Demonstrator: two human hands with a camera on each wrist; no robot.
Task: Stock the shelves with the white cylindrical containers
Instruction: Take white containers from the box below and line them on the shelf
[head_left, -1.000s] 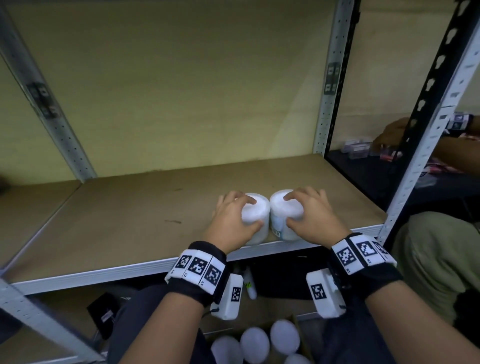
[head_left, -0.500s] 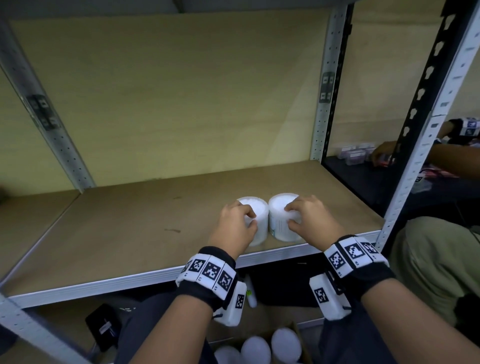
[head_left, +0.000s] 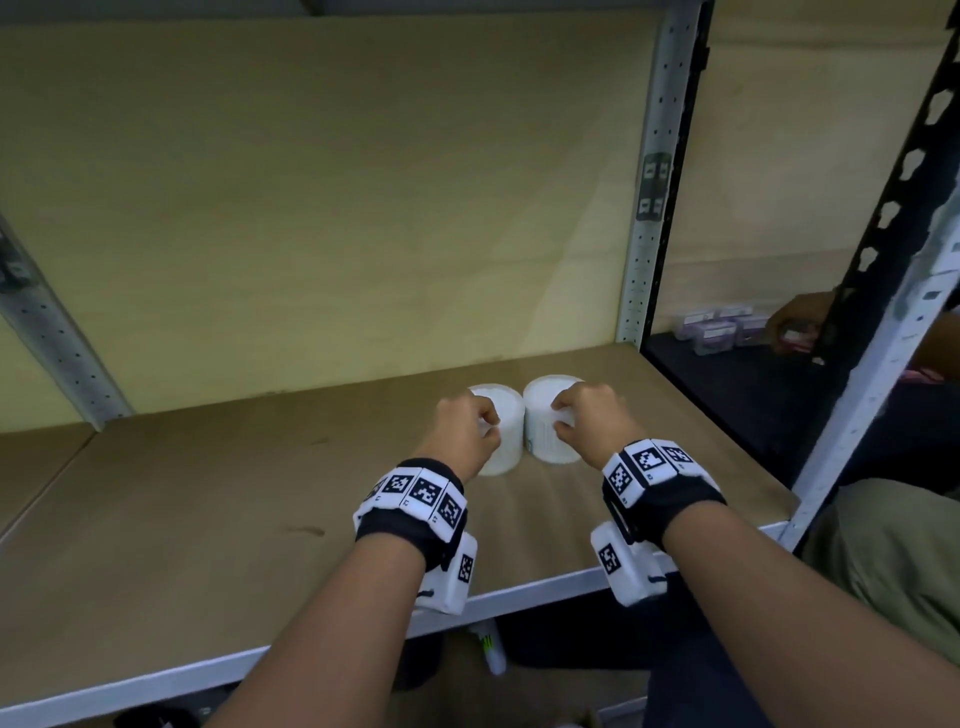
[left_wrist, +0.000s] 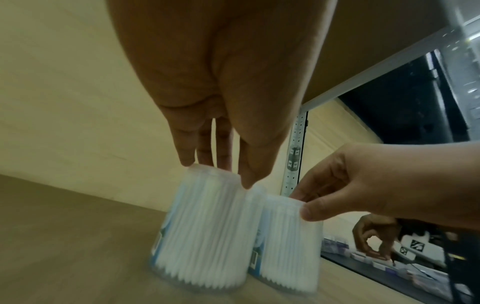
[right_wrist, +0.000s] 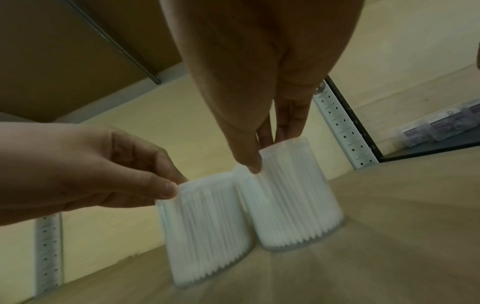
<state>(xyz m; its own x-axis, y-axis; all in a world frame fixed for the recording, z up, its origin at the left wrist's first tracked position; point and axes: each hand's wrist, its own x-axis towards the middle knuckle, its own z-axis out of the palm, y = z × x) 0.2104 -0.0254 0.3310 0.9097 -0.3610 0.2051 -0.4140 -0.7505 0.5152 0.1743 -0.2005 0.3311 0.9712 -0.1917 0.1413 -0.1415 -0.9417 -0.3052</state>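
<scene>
Hands at work on a storage rack: the left hand (head_left: 467, 431) pinches the top rim of the left container (head_left: 501, 436) between thumb and fingertips, while the right hand (head_left: 589, 423) pinches the rim of the right container (head_left: 545, 426) the same way. Both white tubs, packed with what look like cotton swabs, stand upright on the brown shelf (head_left: 208, 519), sides touching. Compared with a second ago, when the pair sat at the shelf's front lip under hands cupped over their tops, the tubs now stand deeper in, about midway toward the back wall (head_left: 337, 208), and the hold has lightened to the fingertips. Streaking around the tubs' bases in both wrist views suggests they are sliding rather than settled. That points to the placing step for this pair being nearly done, with release likely next. Much of the shelf is bare around them, so the stocking job seems to be in its early stages. Another person's hand (head_left: 800, 322) handles small boxes (head_left: 717, 330) on the neighbouring dark shelf.
</scene>
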